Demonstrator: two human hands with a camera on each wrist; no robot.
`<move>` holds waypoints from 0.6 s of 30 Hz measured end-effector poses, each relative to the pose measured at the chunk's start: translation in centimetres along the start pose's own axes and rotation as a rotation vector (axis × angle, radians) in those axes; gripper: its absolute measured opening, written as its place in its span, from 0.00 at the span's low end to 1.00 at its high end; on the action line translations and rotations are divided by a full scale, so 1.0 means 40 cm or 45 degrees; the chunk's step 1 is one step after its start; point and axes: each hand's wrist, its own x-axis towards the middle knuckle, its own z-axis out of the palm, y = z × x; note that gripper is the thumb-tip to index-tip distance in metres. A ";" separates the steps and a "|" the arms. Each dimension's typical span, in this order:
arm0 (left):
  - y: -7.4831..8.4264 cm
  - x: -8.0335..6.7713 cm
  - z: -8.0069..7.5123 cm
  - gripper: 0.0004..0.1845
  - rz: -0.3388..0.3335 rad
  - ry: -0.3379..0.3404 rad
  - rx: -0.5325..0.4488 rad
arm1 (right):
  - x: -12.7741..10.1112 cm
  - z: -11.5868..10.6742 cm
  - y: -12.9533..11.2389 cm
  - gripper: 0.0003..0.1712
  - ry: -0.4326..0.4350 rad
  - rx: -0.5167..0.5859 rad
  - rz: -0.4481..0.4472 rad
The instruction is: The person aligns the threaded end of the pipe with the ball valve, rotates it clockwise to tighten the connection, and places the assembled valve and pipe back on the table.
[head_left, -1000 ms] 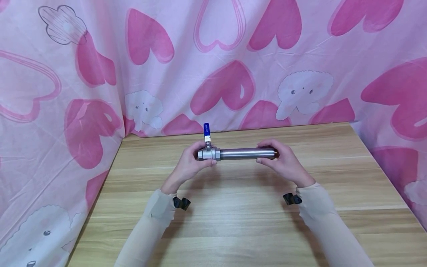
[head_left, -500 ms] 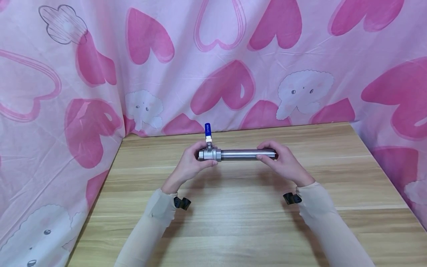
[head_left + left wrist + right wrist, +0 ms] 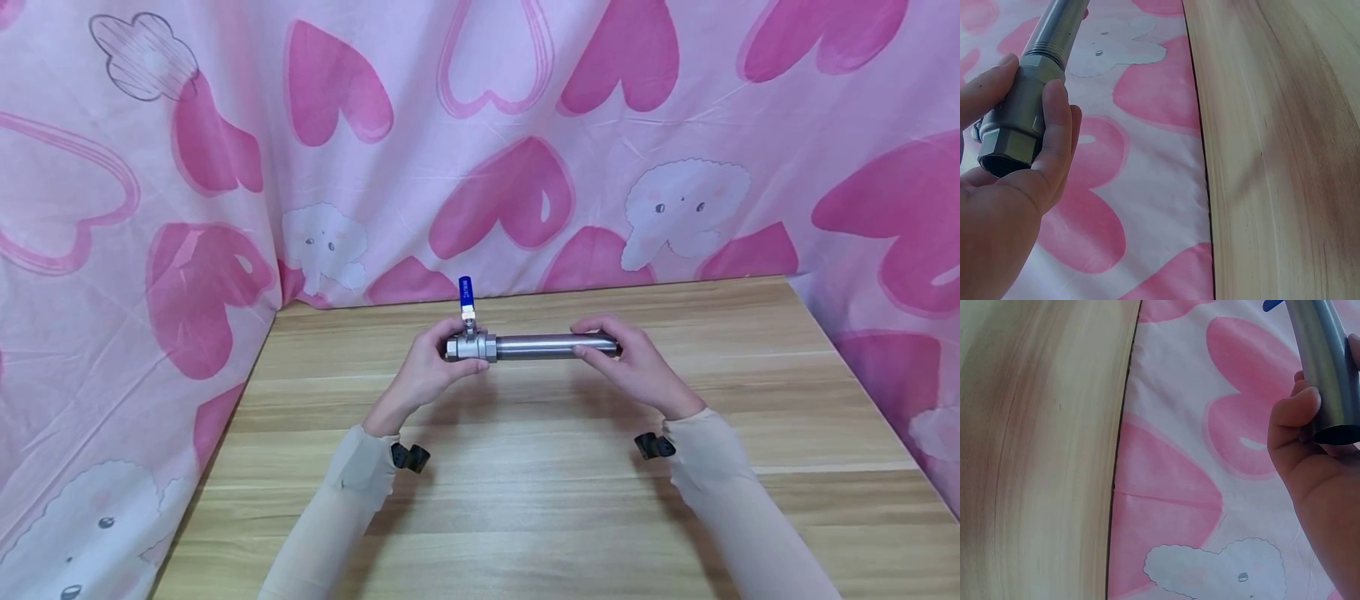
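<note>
Two hands hold a threaded steel pipe (image 3: 551,346) level above the wooden table (image 3: 540,500). Left hand (image 3: 427,371) wraps the steel ball valve (image 3: 471,346), its blue lever (image 3: 465,289) upright; right hand (image 3: 637,367) curls round the pipe's right end, likely bracing the threaded joint.

Light wood-grain desk (image 3: 540,500) fills lower centre; pink cloth (image 3: 525,125) w/ hearts & white cartoon shapes hangs across top, left & right edges.

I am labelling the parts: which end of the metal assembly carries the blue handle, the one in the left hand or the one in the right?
The left hand holds the valve end with the blue handle; the right hand grips only plain pipe.
</note>
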 end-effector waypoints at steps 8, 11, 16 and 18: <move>0.000 0.002 0.001 0.26 -0.017 0.007 -0.010 | 0.004 0.004 0.026 0.24 0.037 -0.070 -0.075; 0.002 0.002 0.001 0.27 -0.021 0.009 -0.004 | 0.005 0.005 0.028 0.24 0.055 -0.092 -0.105; 0.005 0.002 0.004 0.29 -0.020 0.012 0.001 | 0.004 0.005 0.029 0.24 0.086 -0.109 -0.116; 0.005 0.003 0.005 0.29 -0.015 0.015 0.000 | 0.003 0.003 0.030 0.24 0.096 -0.118 -0.128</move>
